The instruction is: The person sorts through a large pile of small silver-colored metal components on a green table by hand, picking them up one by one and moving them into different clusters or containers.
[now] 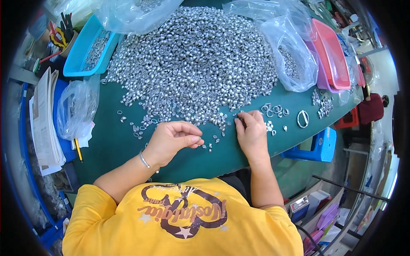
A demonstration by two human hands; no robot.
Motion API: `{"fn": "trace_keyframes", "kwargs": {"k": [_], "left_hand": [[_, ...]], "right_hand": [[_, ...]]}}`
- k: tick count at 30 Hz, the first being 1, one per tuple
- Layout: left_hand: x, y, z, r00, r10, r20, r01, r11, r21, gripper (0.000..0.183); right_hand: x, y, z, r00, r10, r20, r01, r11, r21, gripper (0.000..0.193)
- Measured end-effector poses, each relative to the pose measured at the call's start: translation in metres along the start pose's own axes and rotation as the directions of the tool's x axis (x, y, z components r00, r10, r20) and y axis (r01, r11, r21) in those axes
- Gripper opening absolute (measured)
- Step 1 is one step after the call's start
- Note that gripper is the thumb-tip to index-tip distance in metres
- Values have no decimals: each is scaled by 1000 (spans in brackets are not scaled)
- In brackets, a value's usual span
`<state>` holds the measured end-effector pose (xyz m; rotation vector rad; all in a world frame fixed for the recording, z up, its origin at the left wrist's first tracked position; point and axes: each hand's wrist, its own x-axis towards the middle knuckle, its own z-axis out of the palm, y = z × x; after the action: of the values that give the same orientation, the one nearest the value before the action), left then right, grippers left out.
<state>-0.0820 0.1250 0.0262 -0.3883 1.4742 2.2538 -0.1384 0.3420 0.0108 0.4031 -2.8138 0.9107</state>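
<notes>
Green-topped worktable [115, 147], spanning the middle of the frame. Heap of silvery oval metal pieces [192, 55], upper centre, spread down to both hands. Stack of printed papers [45, 119], left edge. Clear plastic bag [294, 77], upper right, part-filled with similar small pieces. Pink plastic basket [321, 47], just beside the bag. Turquoise plastic basket [81, 73], upper left, with metal pieces inside. Left hand [173, 141], centre, below the heap: thumb and forefinger narrowed to a pinch, contents impossible to tell. Right hand [252, 130], right of centre, at the heap's lower edge: fingers curled, contents hidden. Silver bangle [144, 159], on the left wrist. Loose metal pieces [209, 149], between the hands.
</notes>
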Motion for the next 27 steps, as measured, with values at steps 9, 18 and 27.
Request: {"fn": "trace_keyframes", "kwargs": {"k": [9,18,27], "left_hand": [[3,-4,-5,996,84,-35,-80,992,100,11],[11,-1,-3,999,-47,-15,45,996,-76,14],[18,-2,-16,999,4,43,-3,999,-34,12]], "right_hand": [[-9,-1,2,994,-85,-69,91,991,98,11],[-14,-30,14,963,115,244,-262,613,745,21],[-4,-40,34,943,43,330,-312,457,833,36]]}}
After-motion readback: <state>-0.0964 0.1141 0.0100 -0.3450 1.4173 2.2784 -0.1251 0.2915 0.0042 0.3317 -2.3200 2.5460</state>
